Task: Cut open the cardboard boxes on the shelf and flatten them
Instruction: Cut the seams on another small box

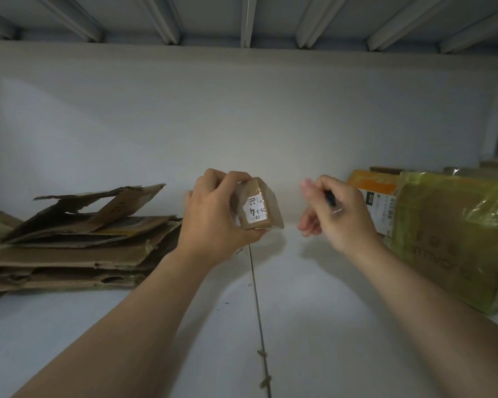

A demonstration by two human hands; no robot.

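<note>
We have the small cardboard box (258, 204) lifted clear of the shelf (299, 311), clamped in our left hand (210, 214) with the fingers wrapped over its far top edge and the thumb side under its lower edge. Its white label (255, 210) faces us, and the surface looks glossy, which we take for clear tape wrapped over the cardboard.

Our right hand (337, 211), just to the right of the box and apart from it, is closed around a dark-handled cutter (331, 200); the blade end is blurred, so we cannot tell whether it is out.

We judge this box to be light and fairly stiff, easily held in one hand, but slick where the tape covers it, so a firm pinch across opposite edges suits it better than a grip on the flat faces. The fingers holding it should keep off whichever seam the cutter runs along, since a box this small leaves little room.

To the left of our left hand lies the stack of flattened cardboard (78, 242). To the right of our right hand stand boxes not yet cut: an orange-and-white box (377, 191) and a large box wrapped in greenish tape (454, 234).
</note>
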